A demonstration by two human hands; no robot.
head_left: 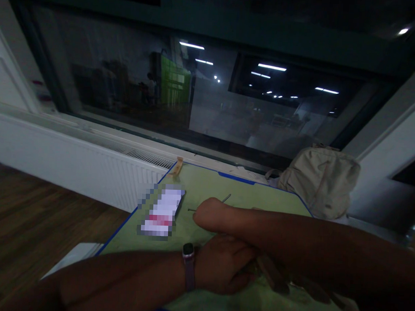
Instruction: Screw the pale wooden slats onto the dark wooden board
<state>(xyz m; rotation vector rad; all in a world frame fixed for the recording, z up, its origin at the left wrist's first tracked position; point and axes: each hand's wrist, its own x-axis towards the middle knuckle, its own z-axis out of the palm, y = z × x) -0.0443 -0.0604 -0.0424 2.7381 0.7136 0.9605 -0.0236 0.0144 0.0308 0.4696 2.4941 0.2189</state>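
My right hand (212, 214) is closed above the green table top (196, 178), its fingers turned away from view. A thin metal nail or screw (192, 210) shows at its left side, and a similar thin metal piece (226, 198) lies just beyond it. Whether the hand grips either is hidden. Under my right forearm, my left hand (222, 265), wearing a watch (188, 251) at the wrist, has its fingers curled round something dark I cannot make out. A brown, wood-like piece (273, 273) lies to the right of these fingers.
A blurred-out flat sheet or screen (163, 213) lies on the left of the table. A small brown piece (177, 167) sits at the far left corner. Beyond are a white radiator (91, 156), a dark window (128, 80) and a beige backpack (324, 177) at the right.
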